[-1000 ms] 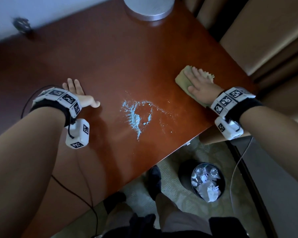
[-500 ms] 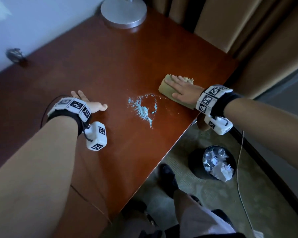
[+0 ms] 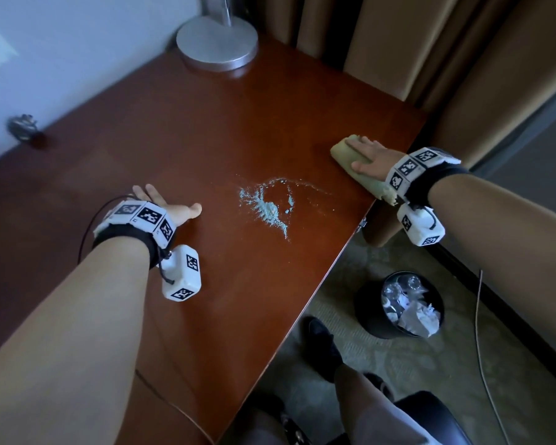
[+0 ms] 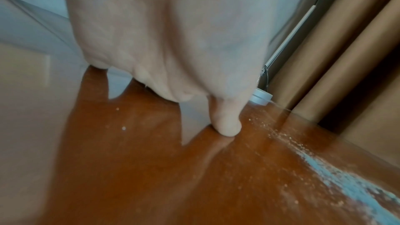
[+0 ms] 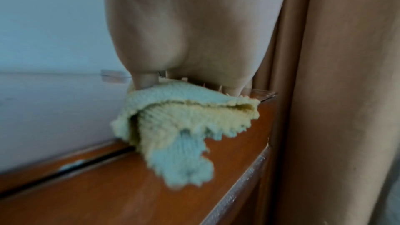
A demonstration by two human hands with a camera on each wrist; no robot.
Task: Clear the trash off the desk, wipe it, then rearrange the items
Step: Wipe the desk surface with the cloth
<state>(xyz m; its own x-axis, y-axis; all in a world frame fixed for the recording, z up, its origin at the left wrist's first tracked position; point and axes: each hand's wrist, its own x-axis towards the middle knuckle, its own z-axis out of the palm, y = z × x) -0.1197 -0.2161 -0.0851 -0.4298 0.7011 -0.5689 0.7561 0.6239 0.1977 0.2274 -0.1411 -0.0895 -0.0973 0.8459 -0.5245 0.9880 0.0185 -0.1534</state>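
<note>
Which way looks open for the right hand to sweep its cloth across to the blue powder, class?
Probably yes, leftward: the right hand presses flat on the cloth, and only bare desk lies between it and the powder. The left hand rests beyond.

A folded yellow knitted cloth (image 3: 350,155) lies flat on the reddish-brown wooden surface (image 3: 206,130) near its right edge, one corner hanging past the front rim. A patch of pale blue powder (image 3: 267,207) is scattered mid-surface, well apart from the cloth. On the floor stands a black trash bin (image 3: 369,313) holding crumpled waste.
</note>
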